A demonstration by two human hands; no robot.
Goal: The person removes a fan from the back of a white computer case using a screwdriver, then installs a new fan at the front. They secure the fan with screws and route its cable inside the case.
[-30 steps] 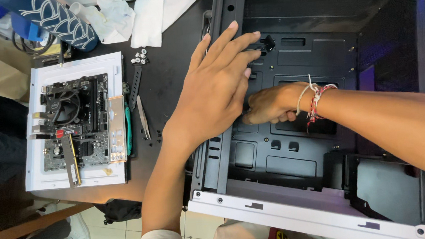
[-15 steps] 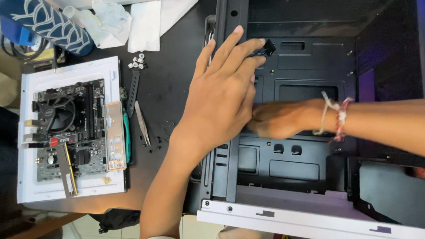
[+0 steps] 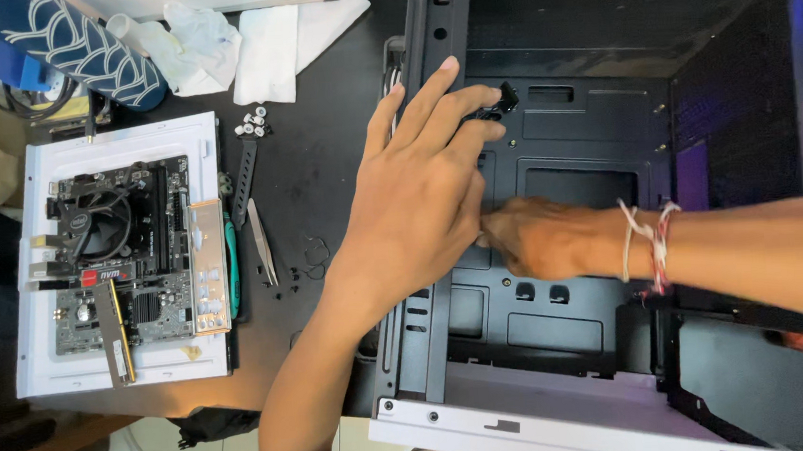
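A black computer case (image 3: pixel 619 370) lies open on its side on a dark table. My left hand (image 3: pixel 418 196) reaches in from below and lies flat over the case's rear edge, fingers spread. Its fingertips touch a small black cable connector (image 3: pixel 504 99) on the inner panel. My right hand (image 3: pixel 544 236), with red and white threads at the wrist, comes in from the right. It rests low on the inner panel with curled fingers. Its fingertips are tucked under my left palm, so whatever they hold is hidden.
Left of the case, a motherboard (image 3: pixel 122 264) with cooler fan lies on a white box (image 3: pixel 35 374), a silver port shield (image 3: pixel 208 267) on it. Between them lie tweezers (image 3: pixel 262 242), a black slot bracket (image 3: pixel 244 175) and small screws (image 3: pixel 253 121). White cloths (image 3: pixel 266 37) sit above.
My right hand has slid a little to the left, further under my left palm. My left hand has stayed spread on the case's rear edge.
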